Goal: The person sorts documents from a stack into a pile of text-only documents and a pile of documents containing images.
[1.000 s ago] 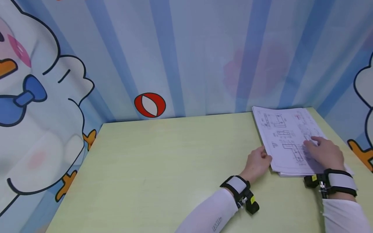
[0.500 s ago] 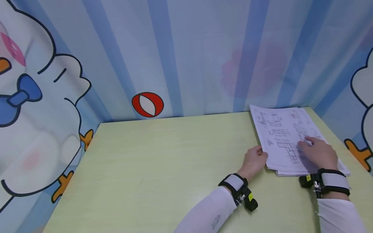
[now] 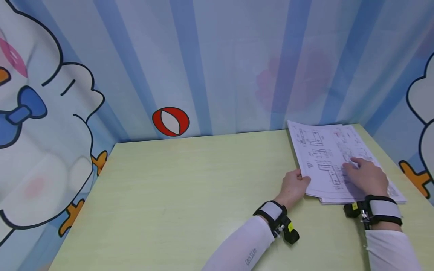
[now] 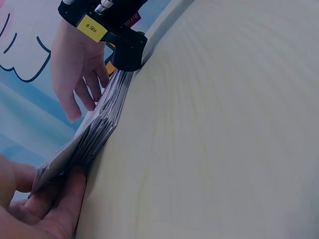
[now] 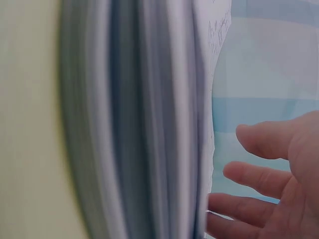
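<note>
A thick stack of white paper sheets [image 3: 322, 150] printed with line drawings lies at the table's far right. My left hand [image 3: 294, 188] grips the stack's left edge. In the left wrist view, its thumb [image 4: 22, 177] is on top and its fingers [image 4: 67, 206] reach under the raised edge of the sheets. My right hand [image 3: 367, 177] lies over the top sheet with relaxed fingers, on the printed side. In the right wrist view, the layered paper edges [image 5: 134, 119] fill the left part, and the right fingers [image 5: 254, 179] are spread loosely beside them.
The pale wooden table [image 3: 190, 195] stretches away to the left of the stack. A blue striped curtain [image 3: 223, 67] with cartoon prints rises along the table's back edge. Each wrist wears a strapped black camera [image 3: 291, 234].
My right hand has slid slightly left, and the drawings on the top sheet have shifted left with it. The left hand keeps its grip on the edge. The head view has turned a little.
</note>
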`<act>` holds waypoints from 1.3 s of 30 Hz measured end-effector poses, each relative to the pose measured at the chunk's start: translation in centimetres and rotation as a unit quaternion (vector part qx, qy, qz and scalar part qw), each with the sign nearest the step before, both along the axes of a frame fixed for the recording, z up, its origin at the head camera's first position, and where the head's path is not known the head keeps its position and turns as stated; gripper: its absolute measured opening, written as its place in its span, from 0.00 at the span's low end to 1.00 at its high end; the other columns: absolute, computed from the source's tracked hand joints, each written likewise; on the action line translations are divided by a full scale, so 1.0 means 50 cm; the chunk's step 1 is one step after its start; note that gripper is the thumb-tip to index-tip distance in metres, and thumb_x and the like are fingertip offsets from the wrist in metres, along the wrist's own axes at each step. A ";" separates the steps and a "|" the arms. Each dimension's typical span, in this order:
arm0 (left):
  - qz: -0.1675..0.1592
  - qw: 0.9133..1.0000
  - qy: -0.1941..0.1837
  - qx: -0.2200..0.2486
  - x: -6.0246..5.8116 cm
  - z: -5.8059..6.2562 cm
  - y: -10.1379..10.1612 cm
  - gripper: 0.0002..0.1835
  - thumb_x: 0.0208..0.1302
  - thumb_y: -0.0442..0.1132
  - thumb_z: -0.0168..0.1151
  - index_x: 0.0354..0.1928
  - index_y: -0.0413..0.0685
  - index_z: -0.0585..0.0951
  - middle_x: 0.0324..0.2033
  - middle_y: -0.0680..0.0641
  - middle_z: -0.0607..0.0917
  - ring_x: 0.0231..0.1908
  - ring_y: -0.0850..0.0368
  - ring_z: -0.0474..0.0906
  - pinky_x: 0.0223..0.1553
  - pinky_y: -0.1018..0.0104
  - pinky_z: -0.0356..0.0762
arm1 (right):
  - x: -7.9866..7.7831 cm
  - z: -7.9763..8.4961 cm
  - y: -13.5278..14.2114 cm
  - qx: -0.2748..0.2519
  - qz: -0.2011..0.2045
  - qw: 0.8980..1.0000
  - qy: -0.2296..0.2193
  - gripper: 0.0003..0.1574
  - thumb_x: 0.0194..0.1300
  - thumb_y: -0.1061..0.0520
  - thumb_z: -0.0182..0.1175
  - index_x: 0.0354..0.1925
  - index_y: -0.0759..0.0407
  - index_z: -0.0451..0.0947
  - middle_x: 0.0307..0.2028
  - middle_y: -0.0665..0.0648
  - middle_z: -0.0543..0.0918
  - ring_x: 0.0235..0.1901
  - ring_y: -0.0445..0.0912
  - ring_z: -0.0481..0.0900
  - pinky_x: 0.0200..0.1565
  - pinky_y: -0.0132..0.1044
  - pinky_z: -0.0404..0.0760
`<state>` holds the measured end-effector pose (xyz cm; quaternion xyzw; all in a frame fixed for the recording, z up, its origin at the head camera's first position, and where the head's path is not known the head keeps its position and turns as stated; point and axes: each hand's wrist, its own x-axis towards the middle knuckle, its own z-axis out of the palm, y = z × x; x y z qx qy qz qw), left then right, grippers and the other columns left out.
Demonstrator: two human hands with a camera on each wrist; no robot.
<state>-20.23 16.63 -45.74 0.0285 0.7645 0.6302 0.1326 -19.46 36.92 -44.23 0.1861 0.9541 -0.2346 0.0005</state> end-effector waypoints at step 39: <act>0.067 0.994 0.010 -0.089 -0.027 0.011 -0.084 0.09 0.49 0.40 0.65 0.34 0.45 0.83 0.24 0.52 0.83 0.21 0.63 0.74 0.24 0.70 0.70 | -0.009 -0.003 -0.035 -0.031 0.061 0.998 0.007 0.44 0.67 0.37 0.41 0.62 0.73 0.56 0.55 0.81 0.65 0.48 0.69 0.67 0.40 0.58 0.68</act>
